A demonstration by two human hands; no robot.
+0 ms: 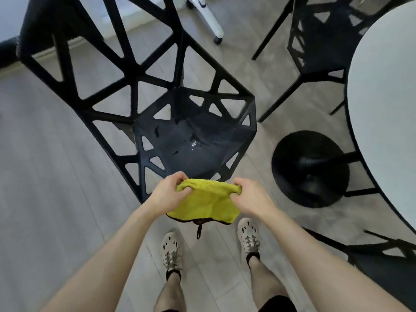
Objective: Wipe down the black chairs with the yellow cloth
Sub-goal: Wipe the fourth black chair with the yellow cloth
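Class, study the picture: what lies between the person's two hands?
In the head view, the yellow cloth stretches between the left hand and the right hand, each gripping an upper corner.

The left hand (166,197) and right hand (252,199) were bare, as were the forearms (108,255). Cream perforated shoes (170,249) with grey laces appeared at 6 o'clock, worn over black ankle socks (173,274). Black shorts (278,304) showed at 5 o'clock.
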